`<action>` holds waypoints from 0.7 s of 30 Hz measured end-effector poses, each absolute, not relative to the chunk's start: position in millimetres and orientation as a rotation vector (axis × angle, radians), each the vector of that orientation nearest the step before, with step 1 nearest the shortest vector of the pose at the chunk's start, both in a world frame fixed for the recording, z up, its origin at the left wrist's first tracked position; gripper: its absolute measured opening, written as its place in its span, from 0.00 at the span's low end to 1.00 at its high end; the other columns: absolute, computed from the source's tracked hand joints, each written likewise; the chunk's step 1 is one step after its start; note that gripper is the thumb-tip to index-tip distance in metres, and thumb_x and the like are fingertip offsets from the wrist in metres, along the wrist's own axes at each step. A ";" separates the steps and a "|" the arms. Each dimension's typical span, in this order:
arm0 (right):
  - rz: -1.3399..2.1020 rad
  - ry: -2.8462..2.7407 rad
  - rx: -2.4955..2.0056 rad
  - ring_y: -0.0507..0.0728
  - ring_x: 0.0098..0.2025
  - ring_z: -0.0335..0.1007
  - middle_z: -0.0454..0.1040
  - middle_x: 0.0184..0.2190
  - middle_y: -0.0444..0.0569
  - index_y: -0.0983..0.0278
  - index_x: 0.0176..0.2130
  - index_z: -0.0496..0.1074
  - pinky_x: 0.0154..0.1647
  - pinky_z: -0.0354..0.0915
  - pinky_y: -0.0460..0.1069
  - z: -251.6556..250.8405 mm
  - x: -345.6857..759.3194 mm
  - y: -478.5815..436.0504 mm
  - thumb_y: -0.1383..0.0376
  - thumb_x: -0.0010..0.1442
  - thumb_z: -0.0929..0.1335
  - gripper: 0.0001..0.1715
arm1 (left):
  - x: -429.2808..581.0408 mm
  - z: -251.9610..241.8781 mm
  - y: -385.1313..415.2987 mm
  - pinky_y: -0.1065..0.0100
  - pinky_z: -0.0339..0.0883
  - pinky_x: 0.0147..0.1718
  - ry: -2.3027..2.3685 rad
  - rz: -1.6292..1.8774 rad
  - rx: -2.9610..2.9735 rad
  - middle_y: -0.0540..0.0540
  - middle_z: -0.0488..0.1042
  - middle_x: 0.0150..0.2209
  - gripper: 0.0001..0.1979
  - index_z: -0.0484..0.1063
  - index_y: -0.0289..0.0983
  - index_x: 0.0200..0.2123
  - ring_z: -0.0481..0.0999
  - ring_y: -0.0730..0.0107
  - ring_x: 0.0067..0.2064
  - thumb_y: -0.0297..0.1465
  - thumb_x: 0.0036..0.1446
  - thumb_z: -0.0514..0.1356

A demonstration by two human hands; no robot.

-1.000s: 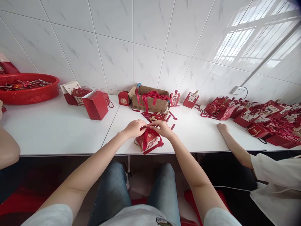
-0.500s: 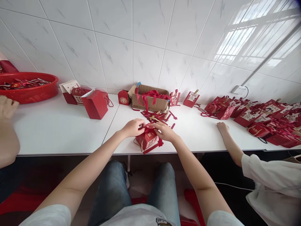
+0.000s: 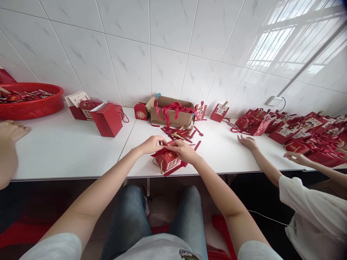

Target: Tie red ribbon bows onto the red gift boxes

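Note:
A small red gift box [image 3: 169, 161] with gold and white lettering and a twisted rope handle [image 3: 159, 167] stands near the table's front edge. My left hand [image 3: 153, 145] pinches red ribbon [image 3: 157, 153] at the top left of the box. Over the top right, my right hand [image 3: 184, 150] has its fingertips closed on the same ribbon. The fingertips of both hands almost meet, and they partly hide the ribbon there. Loose red strips [image 3: 175, 169] lie beside the box, and more strips [image 3: 180, 134] are heaped behind my hands.
A cardboard box [image 3: 171, 120] of red ribbons stands against the wall. Red bags [image 3: 108, 121] and a red basket [image 3: 51, 104] are on the left; many decorated bags [image 3: 287, 131] crowd the right. Co-workers' hands rest at left [image 3: 13, 130] and reach in at right [image 3: 248, 142].
A ribbon end now sticks out left of the box, and the tail that hung on its right is gone from there. The right co-worker's hand has opened towards the bags; a second hand has appeared.

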State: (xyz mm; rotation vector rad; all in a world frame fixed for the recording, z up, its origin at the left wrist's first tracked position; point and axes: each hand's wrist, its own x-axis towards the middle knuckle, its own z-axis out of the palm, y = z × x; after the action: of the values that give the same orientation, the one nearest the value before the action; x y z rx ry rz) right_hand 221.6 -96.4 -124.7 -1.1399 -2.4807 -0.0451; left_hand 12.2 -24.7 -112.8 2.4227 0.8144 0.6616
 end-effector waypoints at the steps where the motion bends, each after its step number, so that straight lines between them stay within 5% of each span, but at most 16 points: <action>1: -0.083 -2.499 -1.151 0.58 0.40 0.64 0.67 0.37 0.53 0.55 0.56 0.70 0.41 0.66 0.53 -124.8 221.7 -96.4 0.73 0.64 0.60 0.26 | 11.9 -113.0 -23.9 0.67 0.70 0.38 0.814 0.656 2.425 0.47 0.77 0.34 0.08 0.76 0.38 0.31 0.74 0.67 0.35 0.33 0.51 0.58; 7: -0.130 -2.554 -1.168 0.56 0.38 0.62 0.67 0.38 0.51 0.49 0.52 0.74 0.38 0.63 0.50 -125.5 222.8 -97.6 0.73 0.63 0.61 0.25 | 12.6 -110.4 -25.9 0.67 0.69 0.37 0.832 0.636 2.497 0.47 0.78 0.34 0.08 0.75 0.39 0.32 0.75 0.67 0.35 0.34 0.54 0.57; 13: -0.075 -2.576 -1.117 0.55 0.37 0.61 0.66 0.37 0.49 0.49 0.48 0.76 0.37 0.62 0.48 -127.7 227.1 -94.2 0.74 0.63 0.60 0.26 | 18.0 -105.2 -33.0 0.59 0.63 0.46 0.829 0.618 2.709 0.45 0.77 0.34 0.07 0.73 0.38 0.30 0.74 0.59 0.41 0.28 0.53 0.54; 21: 0.127 -2.411 -1.032 0.55 0.39 0.66 0.66 0.37 0.50 0.57 0.54 0.72 0.40 0.67 0.50 -127.0 231.4 -96.2 0.72 0.65 0.58 0.24 | 15.9 -97.1 -38.9 0.58 0.62 0.44 0.781 0.598 2.824 0.43 0.76 0.33 0.05 0.70 0.37 0.29 0.74 0.58 0.40 0.27 0.52 0.54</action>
State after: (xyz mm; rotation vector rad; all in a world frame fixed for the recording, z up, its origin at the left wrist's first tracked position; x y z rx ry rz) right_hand 231.4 -96.2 -127.0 -1.0318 -2.4107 0.1270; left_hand 15.9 -38.9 -97.1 2.8238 0.7809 0.5985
